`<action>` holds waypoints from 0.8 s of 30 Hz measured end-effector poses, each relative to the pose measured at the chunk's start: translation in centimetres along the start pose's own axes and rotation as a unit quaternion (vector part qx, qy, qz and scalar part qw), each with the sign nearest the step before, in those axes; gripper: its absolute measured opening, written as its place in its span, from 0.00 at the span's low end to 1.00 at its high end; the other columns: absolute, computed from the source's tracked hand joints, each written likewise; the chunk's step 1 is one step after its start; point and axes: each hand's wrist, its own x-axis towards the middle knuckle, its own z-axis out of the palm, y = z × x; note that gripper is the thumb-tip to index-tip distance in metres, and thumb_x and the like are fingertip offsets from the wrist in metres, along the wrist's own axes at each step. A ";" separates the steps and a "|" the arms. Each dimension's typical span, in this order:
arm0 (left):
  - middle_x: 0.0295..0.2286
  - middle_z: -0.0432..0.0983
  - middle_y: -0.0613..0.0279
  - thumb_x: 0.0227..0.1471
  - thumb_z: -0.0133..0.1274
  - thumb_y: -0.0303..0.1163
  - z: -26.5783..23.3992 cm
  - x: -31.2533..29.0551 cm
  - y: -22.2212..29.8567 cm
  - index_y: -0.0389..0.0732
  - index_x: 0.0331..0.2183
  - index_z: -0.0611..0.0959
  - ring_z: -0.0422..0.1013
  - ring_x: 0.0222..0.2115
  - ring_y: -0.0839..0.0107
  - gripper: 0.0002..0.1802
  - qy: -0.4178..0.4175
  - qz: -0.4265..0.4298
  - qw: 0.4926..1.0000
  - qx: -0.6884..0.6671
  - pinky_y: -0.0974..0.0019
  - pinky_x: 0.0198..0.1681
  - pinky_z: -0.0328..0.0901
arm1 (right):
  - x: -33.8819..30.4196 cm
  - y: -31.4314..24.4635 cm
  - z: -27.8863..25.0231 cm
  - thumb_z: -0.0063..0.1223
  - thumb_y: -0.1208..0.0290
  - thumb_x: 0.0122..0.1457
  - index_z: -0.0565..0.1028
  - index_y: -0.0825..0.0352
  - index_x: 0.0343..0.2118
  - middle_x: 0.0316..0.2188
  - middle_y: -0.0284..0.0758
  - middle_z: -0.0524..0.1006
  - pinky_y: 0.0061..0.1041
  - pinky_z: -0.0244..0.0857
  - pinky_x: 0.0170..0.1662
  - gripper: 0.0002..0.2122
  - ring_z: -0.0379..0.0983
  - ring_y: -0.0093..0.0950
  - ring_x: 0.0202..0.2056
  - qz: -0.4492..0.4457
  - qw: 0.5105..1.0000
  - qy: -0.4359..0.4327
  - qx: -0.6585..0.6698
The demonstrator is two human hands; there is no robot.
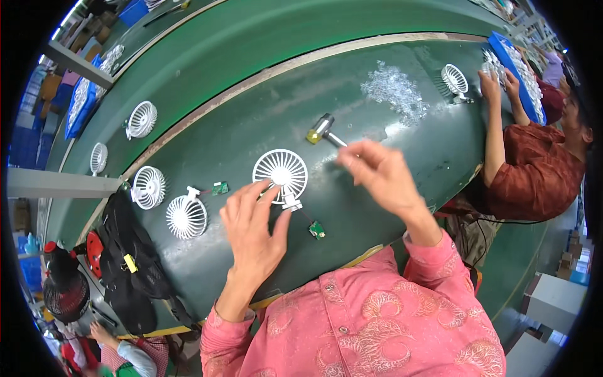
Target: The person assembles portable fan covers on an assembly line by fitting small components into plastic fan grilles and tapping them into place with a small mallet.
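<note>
The left hand, loosely open, overlaps the white fan at eight o'clock; at one o'clock, the hammer nears the right hand (blurred, grip I cannot tell).

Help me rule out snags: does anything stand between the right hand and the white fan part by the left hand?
Nothing visible: only green tabletop shows between the right hand and the white fan part. The mallet head lies farther out.
</note>
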 end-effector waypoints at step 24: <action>0.37 0.69 0.45 0.54 0.53 0.24 1.0 3.0 -1.9 0.32 0.40 0.74 0.72 0.32 0.42 0.11 -0.125 -0.070 0.982 -0.124 0.47 0.33 0.68 | -2.4 1.4 8.5 0.51 0.79 0.55 0.68 0.71 0.38 0.22 0.42 0.76 0.35 0.67 0.24 0.08 0.74 0.39 0.21 -0.161 0.965 -0.073 -0.195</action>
